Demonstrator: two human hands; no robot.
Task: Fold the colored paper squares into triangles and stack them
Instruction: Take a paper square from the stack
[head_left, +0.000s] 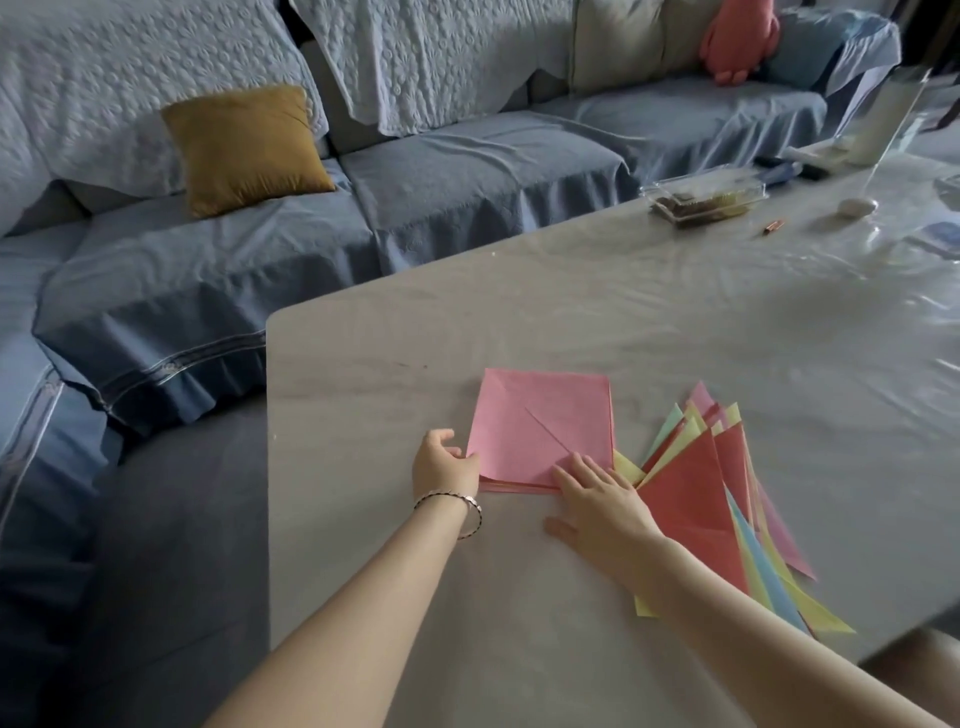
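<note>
A stack of paper squares with a pink sheet (540, 415) on top lies on the grey table (675, 322). The pink sheet shows a diagonal crease near its right corner. My left hand (444, 464) touches the stack's near-left corner with curled fingers; whether it pinches the paper I cannot tell. My right hand (597, 499) lies flat with fingers straight, pressing the stack's near-right corner. To the right, a fanned pile of folded triangles (696, 499) in red, yellow, blue, green and pink spreads toward the table's near edge, partly under my right forearm.
A clear plastic container (701, 197), a small white object (857, 207) and a copper-coloured stick (775, 227) sit at the far right of the table. A blue sofa with a mustard cushion (244, 148) stands behind and left of the table's left edge.
</note>
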